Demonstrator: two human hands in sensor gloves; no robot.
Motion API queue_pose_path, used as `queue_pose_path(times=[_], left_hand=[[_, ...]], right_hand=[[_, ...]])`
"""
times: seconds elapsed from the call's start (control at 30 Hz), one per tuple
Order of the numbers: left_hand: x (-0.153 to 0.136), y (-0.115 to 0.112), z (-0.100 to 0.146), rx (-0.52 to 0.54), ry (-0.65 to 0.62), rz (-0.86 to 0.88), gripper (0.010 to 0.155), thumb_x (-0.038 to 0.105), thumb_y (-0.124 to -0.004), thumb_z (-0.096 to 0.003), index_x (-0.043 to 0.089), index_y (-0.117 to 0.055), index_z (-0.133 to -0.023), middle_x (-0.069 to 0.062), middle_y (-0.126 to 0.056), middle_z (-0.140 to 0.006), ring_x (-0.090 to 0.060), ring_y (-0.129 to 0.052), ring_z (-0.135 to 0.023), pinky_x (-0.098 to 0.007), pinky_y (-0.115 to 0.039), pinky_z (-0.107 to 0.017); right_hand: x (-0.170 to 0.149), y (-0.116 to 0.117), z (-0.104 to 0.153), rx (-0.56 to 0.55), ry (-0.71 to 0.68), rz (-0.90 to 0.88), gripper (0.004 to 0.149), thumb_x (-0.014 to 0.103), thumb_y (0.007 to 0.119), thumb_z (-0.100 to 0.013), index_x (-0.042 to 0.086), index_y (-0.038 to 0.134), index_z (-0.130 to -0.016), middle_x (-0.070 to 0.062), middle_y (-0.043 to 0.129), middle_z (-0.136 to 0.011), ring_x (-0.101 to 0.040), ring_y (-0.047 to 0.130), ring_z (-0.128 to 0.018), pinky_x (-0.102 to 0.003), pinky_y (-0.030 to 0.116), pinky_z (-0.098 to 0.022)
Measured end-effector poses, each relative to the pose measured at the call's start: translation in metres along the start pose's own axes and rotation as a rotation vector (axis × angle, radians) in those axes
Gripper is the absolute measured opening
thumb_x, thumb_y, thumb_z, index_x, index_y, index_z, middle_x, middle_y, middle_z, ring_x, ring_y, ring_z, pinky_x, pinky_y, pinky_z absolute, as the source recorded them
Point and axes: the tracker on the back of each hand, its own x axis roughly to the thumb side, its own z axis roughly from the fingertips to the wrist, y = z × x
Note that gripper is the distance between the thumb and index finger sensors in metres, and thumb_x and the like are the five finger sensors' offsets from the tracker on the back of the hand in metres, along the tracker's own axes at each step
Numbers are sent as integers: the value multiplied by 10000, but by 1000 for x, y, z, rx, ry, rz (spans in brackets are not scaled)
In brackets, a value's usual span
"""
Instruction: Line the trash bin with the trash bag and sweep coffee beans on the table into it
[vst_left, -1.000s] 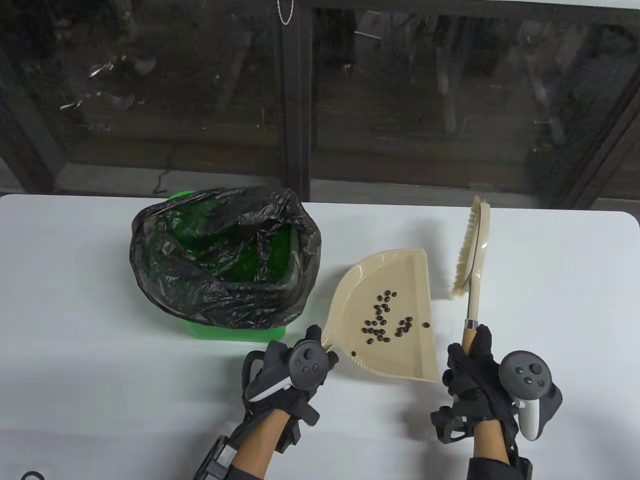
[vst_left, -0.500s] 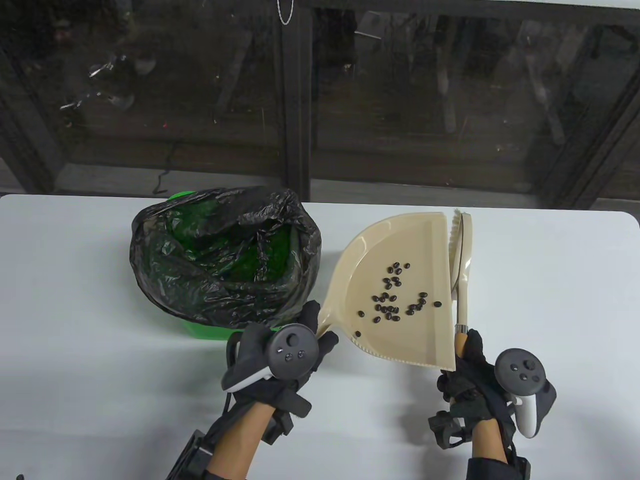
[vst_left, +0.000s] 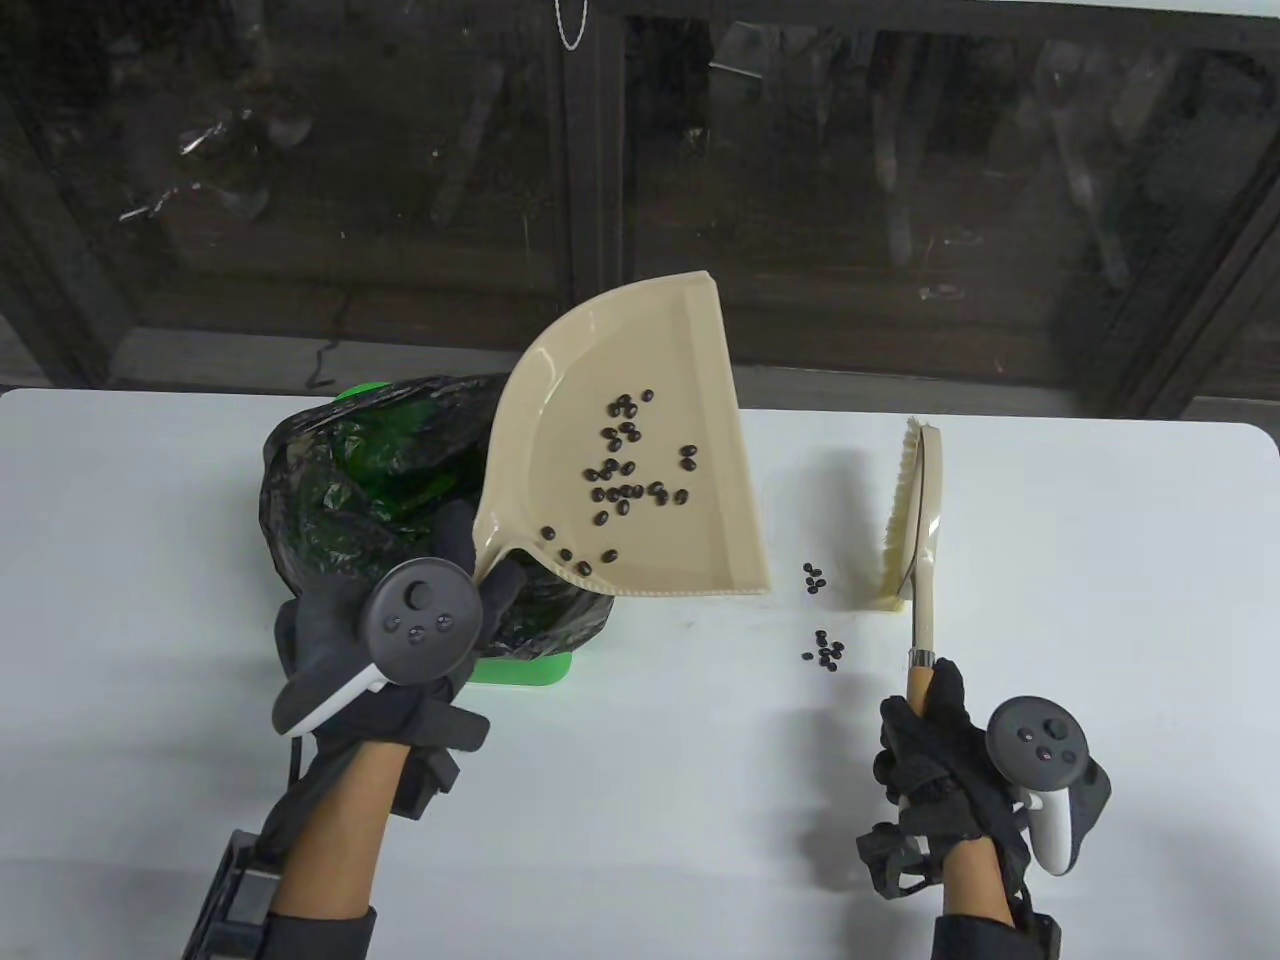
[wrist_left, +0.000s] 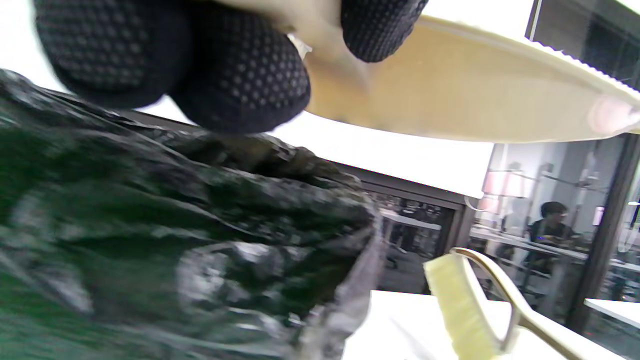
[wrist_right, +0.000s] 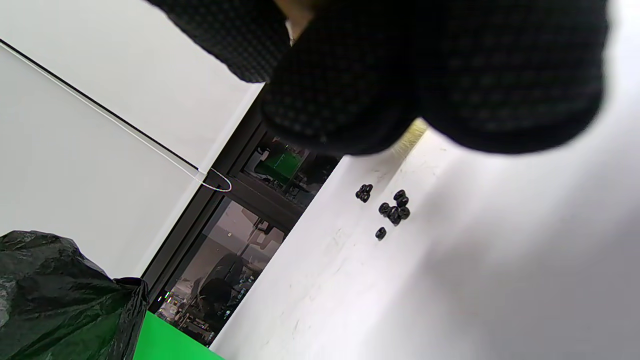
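The green trash bin (vst_left: 520, 668) stands at the table's left, lined with a black trash bag (vst_left: 330, 480). My left hand (vst_left: 440, 590) grips the handle of the beige dustpan (vst_left: 690, 540) and holds it lifted over the bin's right side, with several coffee beans (vst_left: 625, 480) in it. My right hand (vst_left: 930, 740) grips the wooden handle of the beige brush (vst_left: 915, 520), whose bristles touch the table. Several loose beans (vst_left: 822, 650) lie on the table left of the brush, also seen as loose beans (wrist_right: 392, 210). The dustpan underside (wrist_left: 450, 95) passes above the bag (wrist_left: 200, 240).
The white table (vst_left: 1100, 600) ends at a dark glass wall behind. Bare tabletop lies right of the brush and in front of both hands. A seated person shows through the glass in the left wrist view.
My left hand lifted the dustpan off the table and carried it left and up over the bin. Loose beans that it covered now show on the table. The brush stayed roughly in place.
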Motion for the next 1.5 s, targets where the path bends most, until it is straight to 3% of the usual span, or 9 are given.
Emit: queue_pose_path(times=[0.33,0.73,1.1,1.5], left_hand=[[-46,16,7,23,130,-103,660,337,-608,-739,-167,-466,-1140,-203,-848,-863,-275,-1016,-390,-470,-854,-349],[-76,25,14,145,283,-409,660,332,-615,-735,-165,-459,-1140,-212,-835,-878,-298,-1016,-413,-486,-850,-359],[-75,23,18,189,290,-630,663,332,-619,-730,-156,-445,-1144,-214,-822,-895,-313,-1014,-433,-498,-845,-370],[-44,32,10,280,166,-998,662,327,-625,-722,-135,-421,-1150,-216,-789,-931,-344,-1011,-488,-521,-838,-395]], right_hand=[[4,2,1,26,-16,66,702,279,740,-531,-91,361,-991,-145,901,-618,-102,985,-243,-333,899,-136],[4,3,0,33,-12,79,702,280,739,-532,-90,359,-992,-145,900,-620,-102,985,-245,-334,899,-139],[3,5,-2,42,-2,83,702,279,739,-533,-88,357,-994,-145,899,-622,-102,985,-247,-334,899,-141],[4,5,-3,45,-3,92,702,280,739,-533,-86,357,-994,-144,898,-622,-102,984,-248,-334,898,-142]])
